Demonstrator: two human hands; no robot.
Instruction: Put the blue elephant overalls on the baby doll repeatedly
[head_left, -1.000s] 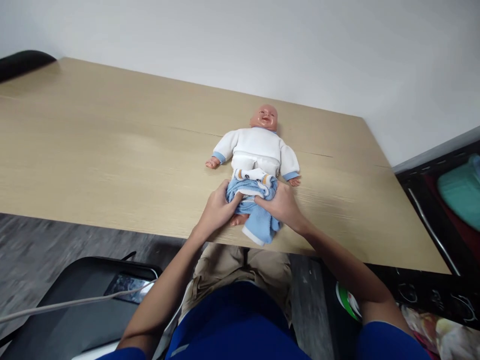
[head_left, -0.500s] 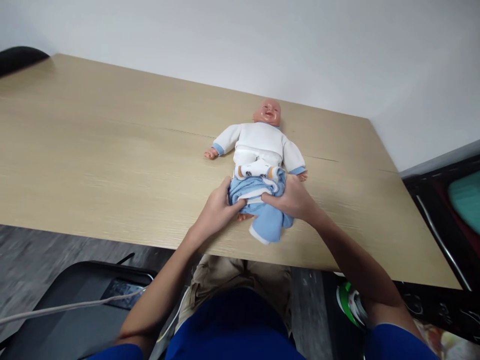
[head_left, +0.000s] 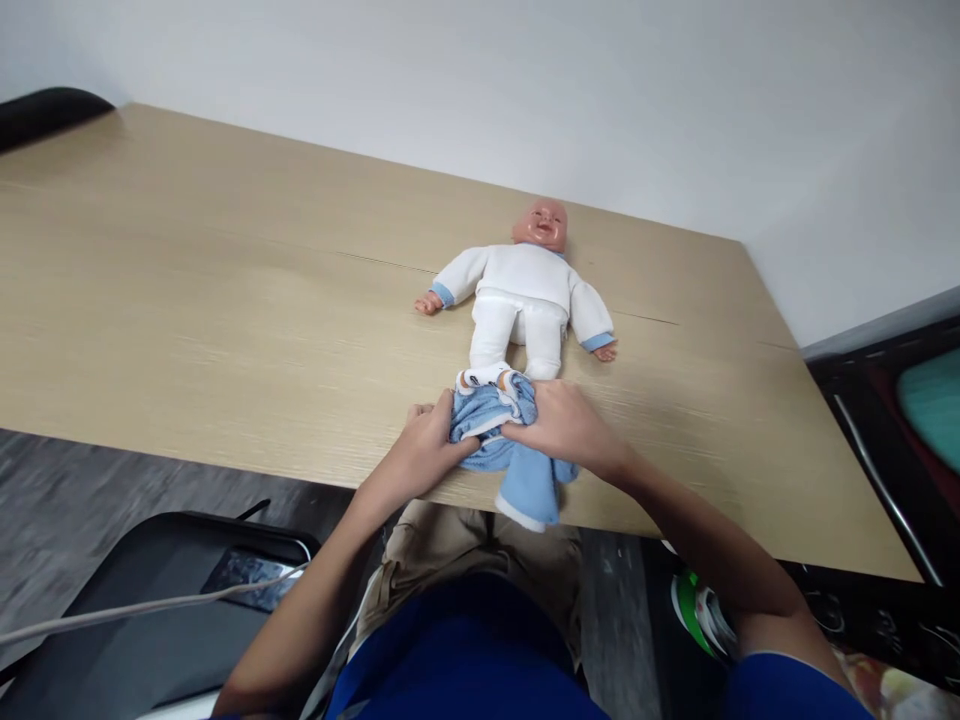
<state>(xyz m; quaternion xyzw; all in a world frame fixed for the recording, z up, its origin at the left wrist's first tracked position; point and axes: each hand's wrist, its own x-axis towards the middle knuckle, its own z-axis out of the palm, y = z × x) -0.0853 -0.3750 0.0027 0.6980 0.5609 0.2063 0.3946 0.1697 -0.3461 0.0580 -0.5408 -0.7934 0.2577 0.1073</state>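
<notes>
A baby doll (head_left: 525, 275) lies on its back on the table, head toward the wall, in a white long-sleeved top with blue cuffs. Its white legs show down to the shins; the feet are hidden behind bunched blue doll pants (head_left: 487, 430) with a white patterned waistband. My left hand (head_left: 431, 440) grips the left side of the pants, thumb on top. On the right side, my right hand (head_left: 566, 425) is closed on them too. One blue pant leg with a white hem hangs toward the table's front edge.
The wooden table (head_left: 225, 300) meets a white wall behind. A black chair (head_left: 165, 590) with a phone (head_left: 255, 580) and a cable stands at lower left. At lower right, below the table, is a green and white round object (head_left: 701, 615).
Both hands have pulled the bunched pants down the doll's legs toward me, from the hips to around the feet. The thighs and knees are now uncovered.
</notes>
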